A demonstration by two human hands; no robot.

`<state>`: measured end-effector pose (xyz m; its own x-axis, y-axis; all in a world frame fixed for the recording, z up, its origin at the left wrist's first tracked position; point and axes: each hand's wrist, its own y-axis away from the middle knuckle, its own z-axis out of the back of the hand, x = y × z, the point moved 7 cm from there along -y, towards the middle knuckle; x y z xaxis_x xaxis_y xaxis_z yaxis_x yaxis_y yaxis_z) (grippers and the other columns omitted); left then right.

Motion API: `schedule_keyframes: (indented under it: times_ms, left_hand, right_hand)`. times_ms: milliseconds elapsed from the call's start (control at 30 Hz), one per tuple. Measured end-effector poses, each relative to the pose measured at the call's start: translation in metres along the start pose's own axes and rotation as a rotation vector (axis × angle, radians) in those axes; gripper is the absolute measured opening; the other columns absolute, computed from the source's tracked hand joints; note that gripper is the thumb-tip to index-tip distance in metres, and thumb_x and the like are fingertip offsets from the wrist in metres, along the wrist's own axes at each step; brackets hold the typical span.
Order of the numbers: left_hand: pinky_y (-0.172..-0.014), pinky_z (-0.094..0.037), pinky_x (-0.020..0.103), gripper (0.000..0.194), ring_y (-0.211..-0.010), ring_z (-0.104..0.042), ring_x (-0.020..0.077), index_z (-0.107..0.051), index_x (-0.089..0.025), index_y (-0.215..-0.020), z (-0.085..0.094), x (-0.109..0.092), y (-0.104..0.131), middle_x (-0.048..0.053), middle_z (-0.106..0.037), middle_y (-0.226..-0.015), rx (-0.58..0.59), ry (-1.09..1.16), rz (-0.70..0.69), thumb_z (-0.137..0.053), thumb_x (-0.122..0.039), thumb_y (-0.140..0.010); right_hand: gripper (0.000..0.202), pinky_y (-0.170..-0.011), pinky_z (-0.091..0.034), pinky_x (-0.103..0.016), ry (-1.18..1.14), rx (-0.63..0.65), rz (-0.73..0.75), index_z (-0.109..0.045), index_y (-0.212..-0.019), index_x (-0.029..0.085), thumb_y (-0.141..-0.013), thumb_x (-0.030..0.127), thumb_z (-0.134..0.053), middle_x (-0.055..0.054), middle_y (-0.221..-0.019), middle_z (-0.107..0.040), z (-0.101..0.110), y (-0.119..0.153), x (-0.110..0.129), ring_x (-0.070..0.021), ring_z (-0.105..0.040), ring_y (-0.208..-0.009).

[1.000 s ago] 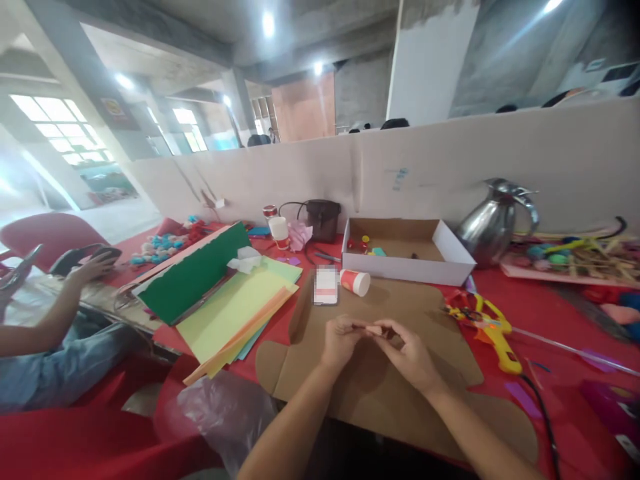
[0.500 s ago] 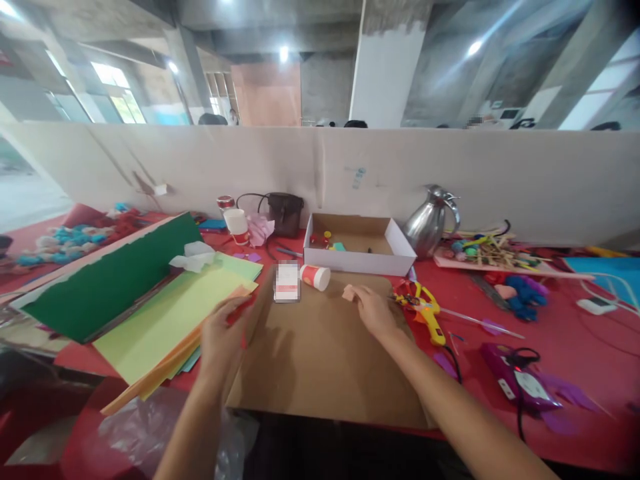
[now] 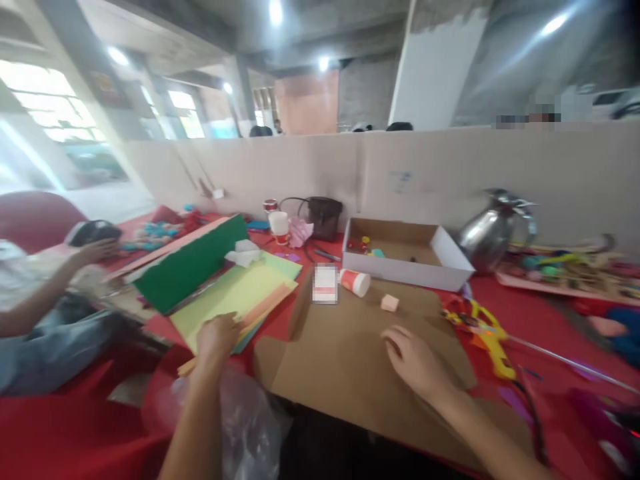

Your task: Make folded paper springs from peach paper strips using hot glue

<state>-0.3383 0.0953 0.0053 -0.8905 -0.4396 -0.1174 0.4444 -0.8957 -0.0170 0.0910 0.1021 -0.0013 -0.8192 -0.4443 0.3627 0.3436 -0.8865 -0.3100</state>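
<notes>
Resting left hand (image 3: 216,337) at paper sheets (image 3: 225,293), openness and hold unclear, right hand (image 3: 411,357) half-open, empty near peach block (image 3: 390,303); separating one sheet would need a fingertip pinch.

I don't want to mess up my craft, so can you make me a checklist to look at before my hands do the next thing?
1. Right hand free: ok, nothing shows in it.
2. Small peach piece resting on the cardboard, away from both hands: ok.
3. Left hand at the coloured paper: ok.
4. Left hand gripping a sheet: cannot tell, its fingertips are hidden.
5. Red-and-white cup beyond the peach piece, to its left, standing up: not ok, it lies on its side.
6. Yellow glue gun cool: cannot tell, so better not touch its tip.
</notes>
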Motion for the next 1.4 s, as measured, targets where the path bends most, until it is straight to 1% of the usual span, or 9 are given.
schedule_keyframes:
  times_ms: [133, 367, 533, 733, 933, 1067, 1167, 1300, 1400]
  left_hand:
    - [-0.078, -0.045, 0.031, 0.034, -0.103, -0.063, 0.0259, -0.071, -0.022, -0.105, 0.01, -0.005, 0.011, 0.009, -0.07, -0.111, -0.023, 0.028, 0.056, -0.047, -0.034, -0.083]
    - [-0.068, -0.045, 0.034, 0.032, -0.097, -0.063, 0.0307, -0.071, -0.024, -0.093, 0.019, -0.009, 0.019, 0.012, -0.07, -0.105, 0.036, 0.07, 0.11, -0.043, -0.034, -0.081]
    - [-0.066, -0.046, 0.04, 0.039, -0.097, -0.062, 0.0363, -0.068, -0.026, -0.099, 0.017, -0.009, 0.009, 0.014, -0.068, -0.107, 0.032, 0.043, 0.134, -0.037, -0.043, -0.084]
    - [-0.067, -0.047, 0.042, 0.041, -0.098, -0.062, 0.037, -0.067, -0.026, -0.105, 0.019, -0.016, -0.006, 0.016, -0.066, -0.112, 0.033, 0.044, 0.133, -0.034, -0.041, -0.085]
    - [-0.071, -0.047, 0.041, 0.04, -0.101, -0.062, 0.035, -0.067, -0.025, -0.105, 0.018, -0.022, -0.015, 0.016, -0.066, -0.113, 0.03, 0.035, 0.118, -0.034, -0.039, -0.086]
    - [-0.068, -0.046, 0.04, 0.038, -0.098, -0.062, 0.0359, -0.066, -0.024, -0.103, 0.018, -0.022, -0.013, 0.018, -0.067, -0.108, 0.017, 0.053, 0.124, -0.034, -0.037, -0.087]
    - [-0.068, -0.045, 0.041, 0.037, -0.095, -0.062, 0.0359, -0.062, -0.024, -0.108, 0.031, -0.025, -0.008, 0.018, -0.066, -0.108, -0.035, 0.099, 0.12, -0.035, -0.036, -0.087]
    - [-0.071, -0.045, 0.033, 0.028, -0.093, -0.062, 0.0274, -0.061, -0.02, -0.103, 0.067, -0.053, 0.011, 0.012, -0.066, -0.102, -0.141, 0.377, -0.07, -0.046, -0.03, -0.082]
    - [-0.061, -0.045, 0.028, 0.02, -0.069, -0.061, 0.0193, -0.062, -0.019, -0.091, 0.068, -0.097, 0.039, 0.003, -0.064, -0.078, 0.083, 0.829, -0.196, -0.053, -0.031, -0.077]
  right_hand:
    - [0.021, -0.098, -0.026, -0.054, 0.264, -0.101, 0.082, -0.064, -0.088, 0.023, -0.085, 0.014, -0.046, -0.006, -0.096, -0.066, 0.019, 0.01, 0.016, -0.0287, -0.055, -0.101]
    - [0.021, -0.082, -0.033, -0.043, 0.48, -0.151, -0.077, -0.059, -0.104, 0.021, -0.084, 0.024, -0.053, -0.011, -0.1, -0.063, 0.053, -0.002, -0.006, -0.0304, -0.052, -0.097]
    - [0.05, -0.086, -0.033, -0.042, 0.382, -0.013, -0.162, -0.049, -0.125, 0.019, -0.08, 0.037, -0.059, -0.013, -0.123, -0.057, 0.028, -0.02, -0.018, -0.0313, -0.047, -0.111]
    - [0.048, -0.095, -0.023, -0.048, 0.304, 0.164, -0.148, -0.045, -0.132, 0.023, -0.085, 0.014, -0.045, -0.012, -0.111, -0.066, 0.01, -0.061, -0.018, -0.0267, -0.052, -0.11]
    - [0.037, -0.095, -0.025, -0.05, 0.437, -0.008, -0.143, -0.052, -0.124, 0.021, -0.088, 0.024, -0.05, -0.015, -0.123, -0.057, 0.035, -0.09, -0.024, -0.0316, -0.045, -0.117]
    - [0.031, -0.083, -0.038, -0.034, 0.365, -0.021, -0.046, -0.06, -0.111, 0.021, -0.091, 0.013, -0.037, -0.011, -0.11, -0.06, 0.037, -0.077, -0.008, -0.0228, -0.056, -0.098]
    - [0.037, -0.087, -0.04, -0.033, 0.316, 0.013, 0.023, -0.062, -0.109, 0.022, -0.085, 0.005, -0.04, -0.01, -0.121, -0.057, 0.034, -0.058, 0.008, -0.0228, -0.054, -0.108]
    - [0.027, -0.103, -0.023, -0.06, 0.321, -0.019, 0.085, -0.067, -0.098, 0.024, -0.081, 0.01, -0.052, -0.009, -0.115, -0.063, 0.049, -0.041, 0.033, -0.0309, -0.052, -0.115]
    - [0.025, -0.106, -0.027, -0.054, 0.108, -0.113, 0.082, -0.068, -0.084, 0.022, -0.089, 0.016, -0.044, -0.007, -0.089, -0.07, 0.068, -0.036, 0.056, -0.023, -0.062, -0.095]
